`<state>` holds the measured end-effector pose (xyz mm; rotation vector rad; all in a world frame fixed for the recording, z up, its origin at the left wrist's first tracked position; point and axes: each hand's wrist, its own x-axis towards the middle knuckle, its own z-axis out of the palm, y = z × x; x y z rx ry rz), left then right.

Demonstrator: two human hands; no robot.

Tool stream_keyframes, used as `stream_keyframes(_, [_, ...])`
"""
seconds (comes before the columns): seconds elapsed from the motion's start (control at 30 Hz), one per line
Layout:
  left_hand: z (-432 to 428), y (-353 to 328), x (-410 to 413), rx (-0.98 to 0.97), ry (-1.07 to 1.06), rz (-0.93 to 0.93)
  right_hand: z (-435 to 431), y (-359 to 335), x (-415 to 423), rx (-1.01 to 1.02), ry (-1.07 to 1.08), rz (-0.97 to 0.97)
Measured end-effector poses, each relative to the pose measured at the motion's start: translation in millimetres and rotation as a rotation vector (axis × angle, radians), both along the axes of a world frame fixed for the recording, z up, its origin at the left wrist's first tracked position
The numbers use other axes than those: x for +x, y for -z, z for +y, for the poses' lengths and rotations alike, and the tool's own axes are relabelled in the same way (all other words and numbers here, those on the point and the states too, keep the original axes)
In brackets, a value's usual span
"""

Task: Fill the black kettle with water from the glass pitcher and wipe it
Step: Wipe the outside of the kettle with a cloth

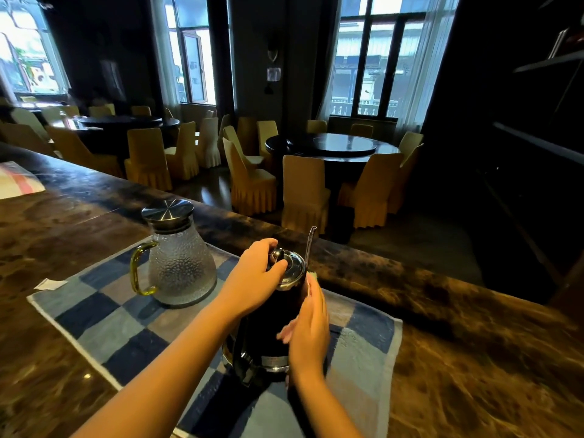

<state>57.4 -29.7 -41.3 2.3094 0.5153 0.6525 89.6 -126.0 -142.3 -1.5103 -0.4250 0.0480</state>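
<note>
Black kettle [268,324] upright on checked towel [110,320], mid desk [474,358], close in front. L hand [259,273] on top, fingers curled round lid knob [277,253]. R hand [309,330] flat vs kettle's right flank, fingers straight; green scrap at fingertips, cloth? can't tell. Glass pitcher [181,267] upright, left of kettle, apart, cap on, handle facing left. Judged: lid lifts straight up next; pitcher nearer L hand.

Restaurant dining hall, round tables [331,147], skirted chairs [249,184], bar counter [442,295]
</note>
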Motion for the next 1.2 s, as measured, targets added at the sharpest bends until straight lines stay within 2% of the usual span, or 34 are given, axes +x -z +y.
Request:
stream_keyframes(0.07, [0.4,0.3,0.0,0.005,0.003,0.003,-2.1,12.0,-27.8,0.002,0.027,-0.158])
stream_keyframes(0.17, [1.0,0.2,-0.3,0.0,0.007,0.004,2.6,5.4,-44.2,-0.064,0.001,-0.233])
stream_keyframes(0.33, [0.4,-0.5,-0.2,-0.004,0.013,-0.001,12.2,-32.2,-3.9,0.029,-0.005,-0.357])
stream_keyframes(0.4, [0.3,-1.0,0.0,-0.008,0.023,-0.026,15.1,-46.5,21.3,0.112,-0.107,-0.175])
stream_keyframes(0.47, [0.7,-0.5,0.6,-0.002,0.014,-0.017,17.7,-49.9,44.9,0.051,-0.185,0.057])
stream_keyframes(0.53, [1.7,0.0,0.6,-0.002,0.005,0.013,15.4,-41.4,56.1,-0.016,-0.242,0.19])
stream_keyframes(0.73, [0.8,-1.2,0.3,-0.009,0.006,0.038,-4.6,-8.1,42.6,-0.043,-0.098,0.378])
stream_keyframes(1.0, [1.2,-2.1,-0.8,-0.002,-0.002,0.034,-34.5,-8.5,4.2,0.014,0.05,0.426])
stream_keyframes(1.13, [0.1,-1.5,-0.9,-0.017,0.0,0.023,-56.6,-13.9,0.6,0.096,0.021,0.642])
stream_keyframes(1.2, [-0.9,-1.4,-2.6,-0.009,-0.033,-0.014,-66.6,-19.7,2.6,0.269,-0.077,0.821])
